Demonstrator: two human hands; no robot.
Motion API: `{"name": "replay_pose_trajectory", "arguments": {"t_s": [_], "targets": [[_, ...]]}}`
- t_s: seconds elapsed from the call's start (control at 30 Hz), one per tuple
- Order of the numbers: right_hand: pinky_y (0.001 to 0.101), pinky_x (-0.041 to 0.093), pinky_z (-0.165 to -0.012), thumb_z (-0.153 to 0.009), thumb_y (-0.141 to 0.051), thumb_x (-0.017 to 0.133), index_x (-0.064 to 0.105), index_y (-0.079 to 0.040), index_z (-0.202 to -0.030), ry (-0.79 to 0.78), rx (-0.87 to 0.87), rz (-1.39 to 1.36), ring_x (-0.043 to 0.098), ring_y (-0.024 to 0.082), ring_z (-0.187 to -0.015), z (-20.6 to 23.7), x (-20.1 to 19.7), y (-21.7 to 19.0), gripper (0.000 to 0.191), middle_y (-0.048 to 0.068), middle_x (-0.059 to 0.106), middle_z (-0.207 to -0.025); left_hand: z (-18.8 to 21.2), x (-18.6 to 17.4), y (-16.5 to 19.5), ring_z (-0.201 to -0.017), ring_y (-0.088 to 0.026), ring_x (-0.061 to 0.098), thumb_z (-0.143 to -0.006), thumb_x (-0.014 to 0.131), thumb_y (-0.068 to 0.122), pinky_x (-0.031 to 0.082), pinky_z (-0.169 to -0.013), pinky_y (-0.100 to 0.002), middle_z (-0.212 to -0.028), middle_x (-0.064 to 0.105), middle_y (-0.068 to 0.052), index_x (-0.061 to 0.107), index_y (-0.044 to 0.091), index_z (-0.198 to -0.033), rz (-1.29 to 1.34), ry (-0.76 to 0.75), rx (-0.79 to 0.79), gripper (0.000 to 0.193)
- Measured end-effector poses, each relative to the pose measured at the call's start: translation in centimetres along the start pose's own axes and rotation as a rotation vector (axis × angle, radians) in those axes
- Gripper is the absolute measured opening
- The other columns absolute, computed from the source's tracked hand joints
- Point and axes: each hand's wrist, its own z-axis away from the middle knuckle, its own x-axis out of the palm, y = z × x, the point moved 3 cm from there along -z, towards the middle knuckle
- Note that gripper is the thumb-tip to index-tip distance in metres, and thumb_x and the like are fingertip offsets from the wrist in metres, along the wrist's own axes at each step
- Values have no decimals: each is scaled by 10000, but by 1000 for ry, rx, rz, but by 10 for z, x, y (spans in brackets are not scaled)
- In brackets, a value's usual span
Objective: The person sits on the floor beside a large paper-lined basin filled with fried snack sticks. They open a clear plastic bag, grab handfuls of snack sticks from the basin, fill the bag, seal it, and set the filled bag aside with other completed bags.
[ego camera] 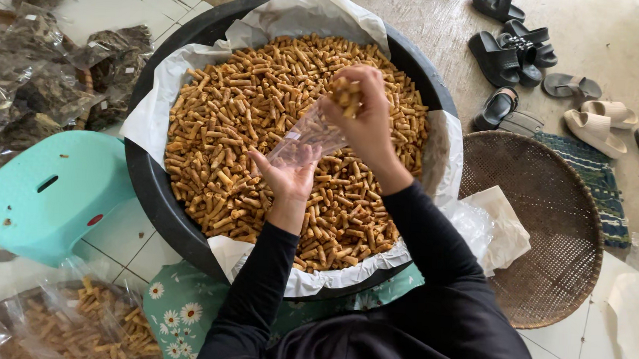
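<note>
Snacks (264,118), small golden-brown fried sticks, fill the black tub (148,185) below me, heaped on white paper (156,98) that lines it. I see my right hand (366,116) raised over the heap with its fingers bunched around a small clump of sticks, just above the mouth of a clear bag (308,137). My left hand (290,174) is under that bag, palm up, fingers curled loosely on its lower end, so the bag slants between the two hands. Left of the tub stands a teal stool (45,194). A woven tray (550,228) lies on the right, with sandals (508,58) beyond it. Filled bags (71,323) lie at lower left.
</note>
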Motion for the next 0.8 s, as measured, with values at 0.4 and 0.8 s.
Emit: {"name": "replay_pose_trajectory", "arguments": {"t_s": [0.4, 0.8], "targets": [[476, -59, -1202, -1063, -674, 97, 304, -79, -1589, -409, 42, -164, 204, 298, -1549, 26, -3, 3, 821, 174, 303, -1646, -6, 11, 6, -1354, -390, 481, -875, 330, 851, 342, -1163, -684, -1428, 502, -232, 321, -1, -1529, 4, -250, 19, 1074], [701, 118, -1157, -938, -614, 614, 499, -323, -1501, -793, 363, 588, 90, 573, -1489, 149, 49, 69, 644, 276, 185, -1634, -8, 30, 55, -1404, -456, 462, -862, 539, 770, 316, -1196, -688, -1515, 446, -274, 617, 19, -1178, 279, -428, 110, 818]]}}
